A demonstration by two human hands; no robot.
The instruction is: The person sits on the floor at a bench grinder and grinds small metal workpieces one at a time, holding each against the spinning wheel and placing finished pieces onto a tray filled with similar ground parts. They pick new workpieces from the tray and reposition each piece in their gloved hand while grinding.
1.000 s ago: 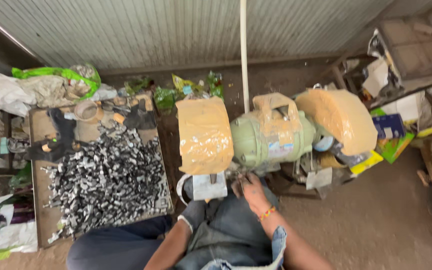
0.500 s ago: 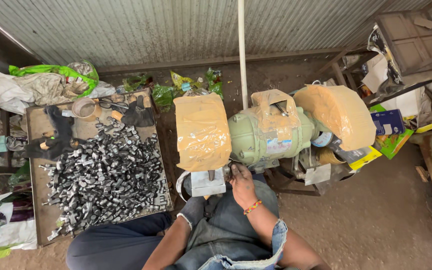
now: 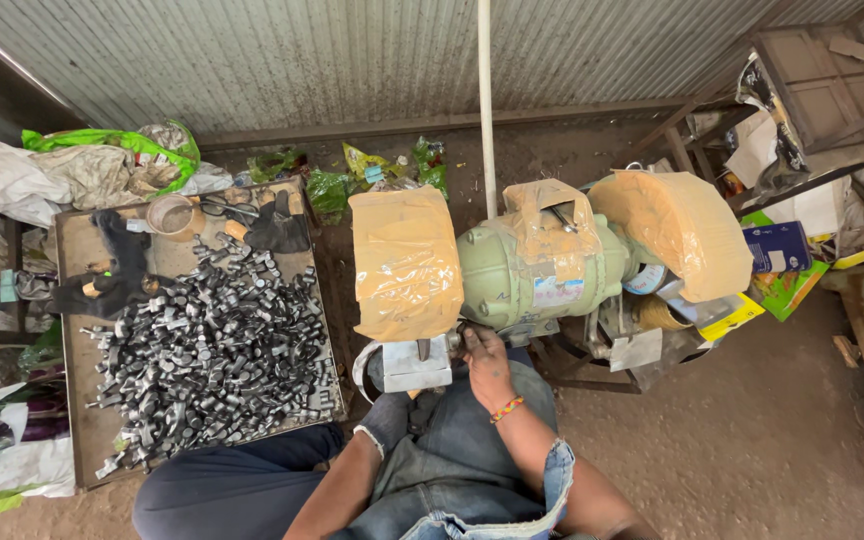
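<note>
By corrugated wall, hands [image 3: 477, 350] touch grinder [image 3: 537, 265].

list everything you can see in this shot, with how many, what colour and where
bench grinder: one, pale green, centre, both wheel guards wrapped in tan tape
metal parts: a heap too many to count, grey, on the tray at left
tray: one, brown, left of the grinder
gloves: dark, number unclear, at the tray's far end
cup: one, pale, far end of the tray
pole: one, white, upright behind the grinder
bags: several, white and green, far left
wall: corrugated grey metal, along the top
left hand: one, grey glove, below the left guard
right hand: one, bare, beaded wristband, at the grinder's base
</note>
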